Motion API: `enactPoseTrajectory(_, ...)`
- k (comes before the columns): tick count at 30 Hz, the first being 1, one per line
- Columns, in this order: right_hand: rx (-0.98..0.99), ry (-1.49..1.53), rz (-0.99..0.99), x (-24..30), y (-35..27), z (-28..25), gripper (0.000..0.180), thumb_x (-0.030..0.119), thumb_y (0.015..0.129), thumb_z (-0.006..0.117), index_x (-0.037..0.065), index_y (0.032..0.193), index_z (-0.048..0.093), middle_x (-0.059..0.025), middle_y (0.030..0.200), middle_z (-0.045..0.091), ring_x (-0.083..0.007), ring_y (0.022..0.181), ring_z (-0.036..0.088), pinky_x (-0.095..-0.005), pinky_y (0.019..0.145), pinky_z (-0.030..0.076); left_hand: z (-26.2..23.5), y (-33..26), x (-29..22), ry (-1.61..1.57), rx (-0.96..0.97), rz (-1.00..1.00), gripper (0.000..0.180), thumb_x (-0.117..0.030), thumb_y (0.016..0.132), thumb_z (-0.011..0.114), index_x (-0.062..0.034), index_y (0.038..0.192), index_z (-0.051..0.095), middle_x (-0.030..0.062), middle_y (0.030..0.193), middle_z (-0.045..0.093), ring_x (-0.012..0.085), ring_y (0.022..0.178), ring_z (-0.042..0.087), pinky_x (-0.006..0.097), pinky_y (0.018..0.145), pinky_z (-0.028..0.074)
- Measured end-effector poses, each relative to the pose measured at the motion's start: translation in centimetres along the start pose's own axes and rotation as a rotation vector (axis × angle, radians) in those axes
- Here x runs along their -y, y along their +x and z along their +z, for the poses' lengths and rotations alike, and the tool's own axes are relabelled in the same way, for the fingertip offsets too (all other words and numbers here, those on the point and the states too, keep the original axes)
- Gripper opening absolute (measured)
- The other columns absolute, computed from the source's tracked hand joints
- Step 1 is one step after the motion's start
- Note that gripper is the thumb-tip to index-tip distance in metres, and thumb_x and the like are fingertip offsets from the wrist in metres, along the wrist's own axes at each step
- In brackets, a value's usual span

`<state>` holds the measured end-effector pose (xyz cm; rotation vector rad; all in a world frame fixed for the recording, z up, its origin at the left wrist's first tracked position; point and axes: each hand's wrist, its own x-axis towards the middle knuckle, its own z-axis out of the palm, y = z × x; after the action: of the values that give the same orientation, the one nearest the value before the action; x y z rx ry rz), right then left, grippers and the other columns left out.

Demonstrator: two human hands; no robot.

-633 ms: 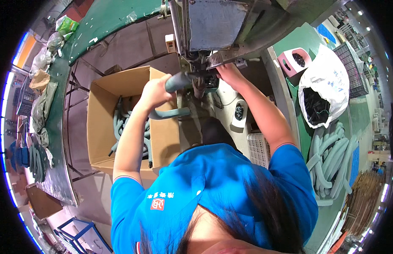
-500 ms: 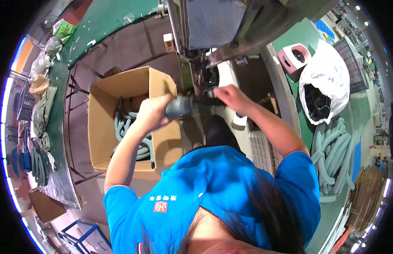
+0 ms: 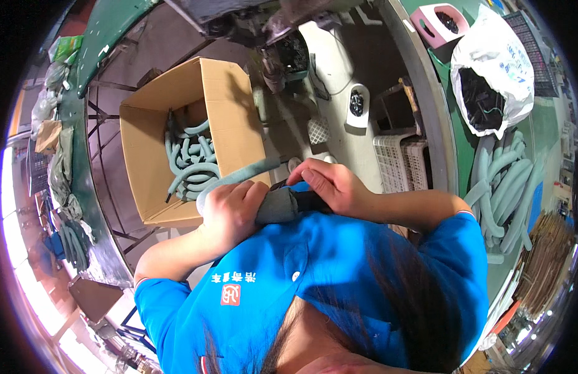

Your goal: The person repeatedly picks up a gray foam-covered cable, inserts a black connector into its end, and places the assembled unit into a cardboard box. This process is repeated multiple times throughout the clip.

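A grey-green foam tube [image 3: 277, 207] with a black end piece [image 3: 312, 201] is held close against my blue shirt. My left hand [image 3: 231, 209] is closed around the tube's grey-green part, and another stretch of it shows beyond the knuckles. At the black end, my right hand [image 3: 335, 186] has its fingers curled, gripping there; the fingertips are partly hidden. A cardboard box [image 3: 236, 118] stands open beyond my left hand. Inside lie several similar bent grey-green tubes [image 3: 201, 168], some with dark ends.
A machine [image 3: 270, 37] stands ahead, with a white tray of small black parts [image 3: 356, 106] to its right. On the right-hand green table are a white bag of black pieces [image 3: 516, 75], a pink container [image 3: 435, 31] and piled tubes [image 3: 507, 187]. White crates [image 3: 391, 162] sit below.
Both hands have drawn back from beside the machine toward my body, bringing the tube along. The view has shifted, showing the white tray of black parts more fully.
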<state>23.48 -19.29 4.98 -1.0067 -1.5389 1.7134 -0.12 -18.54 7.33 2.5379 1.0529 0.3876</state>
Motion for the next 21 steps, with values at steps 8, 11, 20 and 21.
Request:
enactPoseTrajectory(8,-0.080,0.013,-0.040,-0.7,-1.4,-2.0,0.035,0.026,0.099,0.033,0.005,0.124,0.045,-0.0071,0.077,0.056,-0.0136,0.067,0.052,-0.0276,0.064,0.041,2.0,5.3,-2.6,-0.058,-0.073,0.065,0.027,-0.010,0.059,0.065,-0.0059,0.082,0.054,0.0062,0.063,0.053,0.0251,0.057,0.058,0.036,0.050,0.045)
enactPoseTrajectory(11,-0.154,0.232,-0.021,-0.2,-2.3,-3.5,0.044,0.038,0.099,0.031,0.007,0.129,0.040,-0.0024,0.067,0.049,-0.0081,0.055,0.044,-0.0231,0.052,0.034,3.1,5.2,-2.3,-0.069,-0.164,0.012,0.032,-0.007,0.058,0.071,-0.0052,0.085,0.054,0.0084,0.068,0.057,0.0270,0.060,0.060,0.035,0.053,0.047)
enactPoseTrajectory(20,-0.407,0.387,-0.024,-2.9,-4.8,-8.2,0.027,0.023,0.099,0.041,0.002,0.116,0.045,0.0021,0.064,0.044,-0.0042,0.054,0.037,-0.0186,0.049,0.029,3.3,3.2,-1.8,-0.142,-0.394,-0.103,0.033,-0.008,0.065,0.079,-0.0056,0.086,0.054,0.0094,0.073,0.062,0.0231,0.062,0.061,0.031,0.057,0.048)
enactPoseTrajectory(21,-0.386,0.392,-0.011,-3.3,-4.7,-8.3,0.025,0.022,0.099,0.042,0.002,0.114,0.046,0.0023,0.065,0.044,-0.0041,0.055,0.038,-0.0185,0.049,0.030,3.2,2.6,-1.7,-0.129,-0.413,-0.108,0.033,-0.006,0.065,0.078,-0.0053,0.087,0.054,0.0098,0.073,0.062,0.0229,0.062,0.061,0.031,0.057,0.048)
